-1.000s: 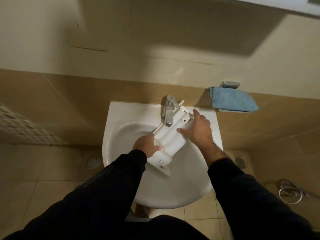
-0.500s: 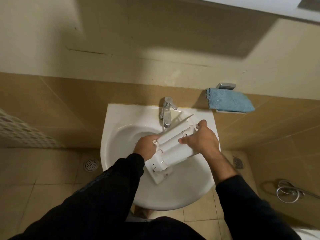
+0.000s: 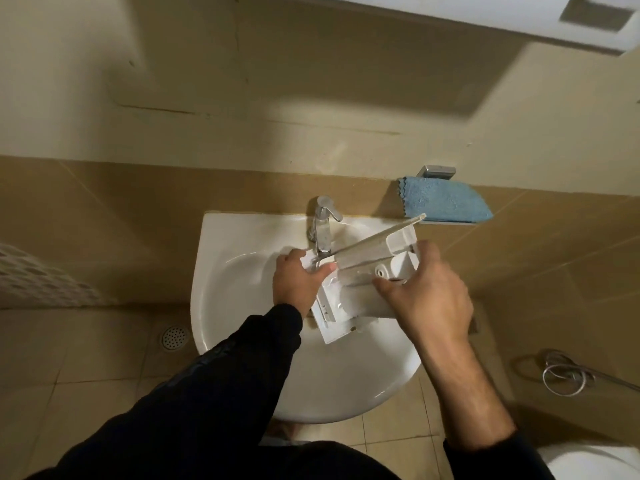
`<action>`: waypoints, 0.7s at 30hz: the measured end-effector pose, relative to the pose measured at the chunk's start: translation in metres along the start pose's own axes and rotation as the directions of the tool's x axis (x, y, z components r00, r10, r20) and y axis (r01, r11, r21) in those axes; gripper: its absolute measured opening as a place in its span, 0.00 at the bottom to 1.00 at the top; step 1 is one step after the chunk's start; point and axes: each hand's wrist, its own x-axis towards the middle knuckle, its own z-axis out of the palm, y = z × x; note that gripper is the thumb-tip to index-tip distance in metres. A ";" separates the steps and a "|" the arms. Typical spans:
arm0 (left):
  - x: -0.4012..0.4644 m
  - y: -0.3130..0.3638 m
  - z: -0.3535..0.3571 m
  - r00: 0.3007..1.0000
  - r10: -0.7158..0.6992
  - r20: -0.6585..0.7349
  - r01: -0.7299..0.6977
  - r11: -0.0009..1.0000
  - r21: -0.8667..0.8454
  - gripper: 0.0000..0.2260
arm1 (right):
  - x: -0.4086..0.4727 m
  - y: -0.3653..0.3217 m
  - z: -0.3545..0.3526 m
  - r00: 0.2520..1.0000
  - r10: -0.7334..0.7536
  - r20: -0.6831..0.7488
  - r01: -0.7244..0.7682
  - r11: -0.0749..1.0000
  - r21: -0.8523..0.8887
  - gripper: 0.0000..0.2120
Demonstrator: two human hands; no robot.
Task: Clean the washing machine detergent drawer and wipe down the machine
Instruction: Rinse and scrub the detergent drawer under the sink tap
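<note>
Water seems to be running from the chrome single-lever tap (image 3: 323, 223) at the middle of the frame, though the stream is hard to make out in this dim light. Under it, over the white ceramic pedestal basin (image 3: 239, 306), a person holds the white plastic washing machine detergent drawer (image 3: 367, 268) at a slant, its far end raised toward the upper right and its front panel low near the basin's centre. The left hand (image 3: 298, 282) grips the drawer's left side just under the spout, fingers curled over the edge and thumb stretched along it. The right hand (image 3: 429, 296) clasps the right side, fingers wrapped over the drawer body.

To rinse well, I would keep the open compartments facing the flow and tilt the drawer so residue drains toward the low end rather than pooling in the corners. A firm two-handed hold matters, since wet plastic is likely slippery. A folded blue microfibre cloth (image 3: 446, 202) lies on a small wall shelf at upper right, near for the wiping.
</note>
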 end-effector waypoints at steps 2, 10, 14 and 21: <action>0.002 -0.004 0.005 0.985 -0.146 0.094 0.159 0.975 -0.155 0.28 | -0.010 0.003 0.007 1.000 -0.013 0.001 0.013 1.000 0.018 0.28; 0.012 -0.004 0.001 0.772 -0.427 0.472 0.612 0.701 -0.366 0.18 | -0.037 0.030 0.021 0.993 -0.113 -0.031 0.116 0.990 0.075 0.29; 0.012 -0.009 -0.004 0.595 -0.558 0.578 0.748 0.647 -0.146 0.44 | -0.036 0.036 0.025 0.924 -0.375 0.078 0.378 0.925 -0.029 0.30; 0.017 -0.006 -0.018 0.490 -0.534 0.689 0.819 0.554 -0.153 0.46 | -0.054 0.057 0.050 0.759 -0.650 0.036 0.647 0.749 -0.144 0.30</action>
